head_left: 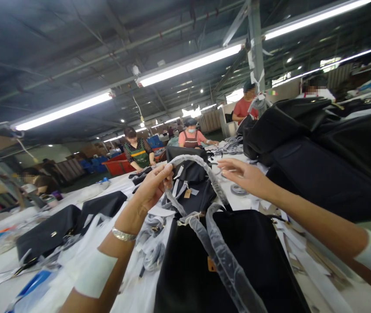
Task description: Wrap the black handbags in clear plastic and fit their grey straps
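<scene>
My left hand (158, 182) pinches a plastic-wrapped bag handle (195, 159) and holds it up in an arch. The handle belongs to a black bag (185, 265) lying closest to me. Another wrapped strap (227, 261) runs down over the bag's front, past a small tan tab (212, 264). A thin cord (190, 218) is tied around the wrapping near the bag's top. My right hand (245, 174) is open, fingers stretched toward the arch but apart from it. Behind the handle stands a second black bag (190, 167) with a brown tag (188, 193).
Black bags (338, 165) are piled high on the right. More black bags (50, 232) lie on the left beside clear plastic. Rolled grey straps (154, 248) are on the white table. Several co-workers, one in a green apron (139, 153), stand across it. A red bin (118, 165) is behind.
</scene>
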{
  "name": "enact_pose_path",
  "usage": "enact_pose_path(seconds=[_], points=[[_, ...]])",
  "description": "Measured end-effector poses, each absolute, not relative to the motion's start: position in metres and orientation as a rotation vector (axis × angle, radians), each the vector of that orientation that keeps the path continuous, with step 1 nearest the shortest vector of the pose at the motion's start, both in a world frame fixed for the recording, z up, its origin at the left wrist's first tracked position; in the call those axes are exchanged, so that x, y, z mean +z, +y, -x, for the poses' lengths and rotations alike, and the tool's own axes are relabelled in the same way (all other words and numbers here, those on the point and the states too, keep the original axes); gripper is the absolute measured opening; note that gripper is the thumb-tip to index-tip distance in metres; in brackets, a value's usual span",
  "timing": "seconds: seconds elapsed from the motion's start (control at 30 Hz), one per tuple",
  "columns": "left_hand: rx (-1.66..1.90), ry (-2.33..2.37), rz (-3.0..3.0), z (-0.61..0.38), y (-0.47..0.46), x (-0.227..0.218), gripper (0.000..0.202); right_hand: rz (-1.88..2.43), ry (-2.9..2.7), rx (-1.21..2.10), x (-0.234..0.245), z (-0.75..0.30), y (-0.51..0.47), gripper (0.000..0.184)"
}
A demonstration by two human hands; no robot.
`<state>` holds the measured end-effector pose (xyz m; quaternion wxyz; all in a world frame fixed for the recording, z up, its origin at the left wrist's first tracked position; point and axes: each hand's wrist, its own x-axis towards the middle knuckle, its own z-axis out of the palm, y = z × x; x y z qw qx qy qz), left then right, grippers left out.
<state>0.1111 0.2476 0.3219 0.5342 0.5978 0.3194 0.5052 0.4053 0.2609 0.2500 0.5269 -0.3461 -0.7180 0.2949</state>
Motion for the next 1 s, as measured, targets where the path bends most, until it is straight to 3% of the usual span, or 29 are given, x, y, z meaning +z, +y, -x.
enact_pose_path(seconds=[0.1, 0.23, 0.37, 0.43, 0.5, 0.73, 0.87, 1.0], points=[[1.147, 0.758, -1.495, -0.113, 0.245, 0.324, 0.031, 0.752, -2.092, 0.125, 0.239, -0.405, 0.228, 0.04], [1.062, 0.752, -1.585, -0.116, 0.243, 0.326, 0.03, 0.441, -2.533, -0.095, 0.217, -0.388, 0.194, 0.056], [1.04, 0.741, -1.636, -0.121, 0.242, 0.324, 0.032, 0.283, -2.476, 0.063, 0.217, -0.372, 0.195, 0.024], [1.027, 0.748, -1.645, -0.122, 0.244, 0.323, 0.033, 0.374, -2.321, 0.212, 0.233, -0.371, 0.203, 0.019], [1.027, 0.758, -1.633, -0.123, 0.247, 0.322, 0.033, 0.553, -2.139, 0.241, 0.256, -0.37, 0.212, 0.021], [1.033, 0.747, -1.451, -0.137, 0.259, 0.319, 0.032, 0.801, -1.939, -0.207, 0.322, -0.345, 0.262, 0.037], [1.019, 0.734, -1.28, -0.138, 0.266, 0.321, 0.023, 0.885, -2.139, -0.017, 0.329, -0.338, 0.297, 0.04], [0.958, 0.654, -1.173, -0.129, 0.27, 0.329, 0.043, 0.764, -2.282, 0.279, 0.329, -0.345, 0.319, 0.045]])
